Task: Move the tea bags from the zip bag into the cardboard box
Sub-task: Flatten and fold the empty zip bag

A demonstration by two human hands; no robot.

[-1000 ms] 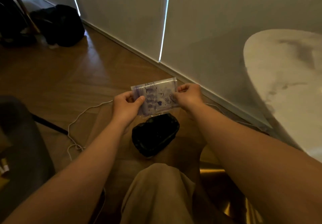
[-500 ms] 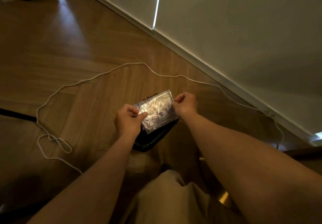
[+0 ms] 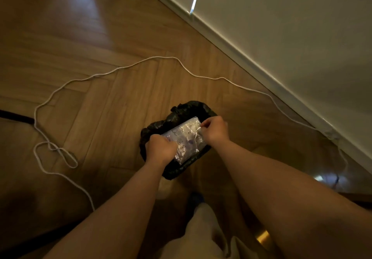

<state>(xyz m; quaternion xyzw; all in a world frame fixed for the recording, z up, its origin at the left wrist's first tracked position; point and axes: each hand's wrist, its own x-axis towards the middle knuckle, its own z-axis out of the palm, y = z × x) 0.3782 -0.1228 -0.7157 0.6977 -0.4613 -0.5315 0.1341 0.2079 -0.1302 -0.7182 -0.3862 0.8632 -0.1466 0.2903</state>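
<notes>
Gripping zip bag (image 3: 187, 140), L hand (image 3: 160, 150), R hand (image 3: 215, 130), long axis lower-left to upper-right

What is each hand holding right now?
Left hand: closed, gripping the zip bag at its left end.
Right hand: closed, pinching that bag's right edge.

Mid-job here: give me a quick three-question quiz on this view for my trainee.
1. True or false: the left hand and the right hand both hold the zip bag.
2. What shows just behind the zip bag? A) a bin with a black liner B) a cardboard box C) a marble table
3. Fill in: the white cable lies on the wooden ____.
Key: 1 true; 2 A; 3 floor.
</notes>
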